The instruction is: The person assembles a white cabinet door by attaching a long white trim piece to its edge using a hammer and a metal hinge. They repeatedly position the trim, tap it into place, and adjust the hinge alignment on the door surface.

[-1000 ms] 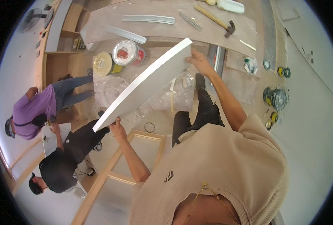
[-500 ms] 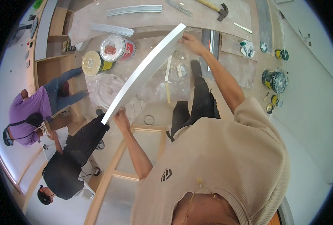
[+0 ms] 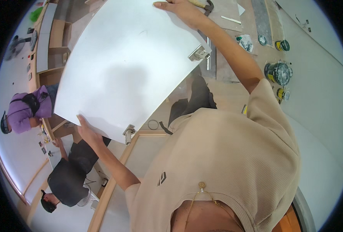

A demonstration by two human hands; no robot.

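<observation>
Gripping a white cabinet door panel (image 3: 129,65) at opposite edges, the left hand (image 3: 87,133) clasps it at seven o'clock and the right hand (image 3: 181,9) at twelve. The panel is lifted off the floor with both metal hinges (image 3: 199,53) already fitted; mounting it looks undone.

White cabinet door panel (image 3: 129,65) held up flat toward me, broad face filling the upper middle of view. My left hand (image 3: 87,131) grips its lower edge, fingers curled behind; my right hand (image 3: 181,9) holds the far top edge. Two metal hinges on the panel's right side: one (image 3: 199,53) near my right forearm, one (image 3: 128,133) just beside my left hand. Below, a light wooden frame (image 3: 113,181) on the floor. Two other people at left: one in purple (image 3: 24,110), one in black (image 3: 65,176). Paint tins (image 3: 278,73) stand at right.
</observation>
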